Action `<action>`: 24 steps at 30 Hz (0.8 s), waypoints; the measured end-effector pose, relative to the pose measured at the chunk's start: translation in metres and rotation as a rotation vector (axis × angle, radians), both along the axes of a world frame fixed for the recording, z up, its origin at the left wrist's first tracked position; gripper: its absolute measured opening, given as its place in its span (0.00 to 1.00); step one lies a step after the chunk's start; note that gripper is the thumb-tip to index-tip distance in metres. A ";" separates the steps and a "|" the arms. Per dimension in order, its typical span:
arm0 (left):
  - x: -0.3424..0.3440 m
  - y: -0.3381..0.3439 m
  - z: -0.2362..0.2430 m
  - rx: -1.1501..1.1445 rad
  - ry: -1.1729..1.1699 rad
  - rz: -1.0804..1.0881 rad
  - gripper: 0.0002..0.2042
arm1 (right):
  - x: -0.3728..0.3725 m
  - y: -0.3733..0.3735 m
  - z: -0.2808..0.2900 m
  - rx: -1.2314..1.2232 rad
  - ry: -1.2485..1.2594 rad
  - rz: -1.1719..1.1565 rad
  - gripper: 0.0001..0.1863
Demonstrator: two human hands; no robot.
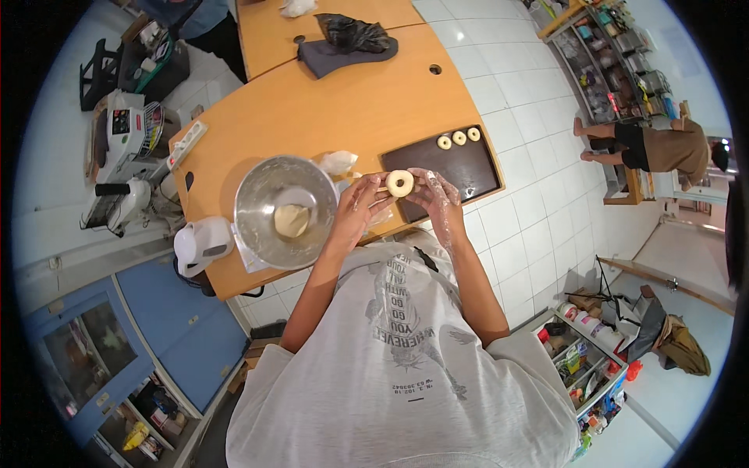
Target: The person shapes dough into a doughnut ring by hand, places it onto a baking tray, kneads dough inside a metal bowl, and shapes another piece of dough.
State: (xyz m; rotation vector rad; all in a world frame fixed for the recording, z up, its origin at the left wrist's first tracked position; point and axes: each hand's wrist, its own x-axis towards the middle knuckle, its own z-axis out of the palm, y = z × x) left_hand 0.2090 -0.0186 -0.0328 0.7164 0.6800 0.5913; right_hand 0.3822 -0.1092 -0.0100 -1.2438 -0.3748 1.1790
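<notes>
Above the near edge of a curved wooden table (pixel 343 109), a person's left hand (pixel 357 204) and right hand (pixel 434 192) hold 1 pale dough ring (pixel 400 183) between them, fingertips pinched on either side of it. Both forearms rise from the lower frame and bend inward, elbows out, so the hands meet in front of the chest. Each hand appears to wear a thin clear glove; the fingers curl closed around the ring's rim, thumbs toward the wearer. How firmly each grips is hard to make out at this size. The ring is round, off-white and smooth, with a clean hole through its middle, and it hangs just over the near-left corner of a dark rectangular tray (pixel 452 168). On the tray's far end, 3 small dough rings (pixel 459 138) sit in a row, close together. Left of the hands stands a steel mixing bowl (pixel 265 187) with a lump of dough (pixel 292 220) at its bottom. A crumpled clear plastic bag (pixel 339 162) lies between bowl and tray. Beyond the bowl, a white stand mixer (pixel 129 195) sits off the table's left edge. Another person (pixel 655 147) stands at shelves far right, partly cut off by the rim.
</notes>
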 end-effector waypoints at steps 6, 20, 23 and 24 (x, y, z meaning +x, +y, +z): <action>0.057 -0.008 -0.013 0.001 -0.010 -0.065 0.18 | 0.061 -0.006 -0.004 -0.014 0.004 0.012 0.17; 0.158 -0.032 -0.060 0.009 0.144 -0.001 0.15 | 0.174 -0.019 -0.071 -0.101 0.049 0.234 0.18; 0.175 -0.036 -0.074 -0.020 0.186 0.019 0.15 | 0.191 -0.018 -0.088 -0.178 0.039 0.302 0.18; 0.180 -0.037 -0.079 -0.033 0.194 0.024 0.16 | 0.198 -0.018 -0.095 -0.204 0.031 0.332 0.18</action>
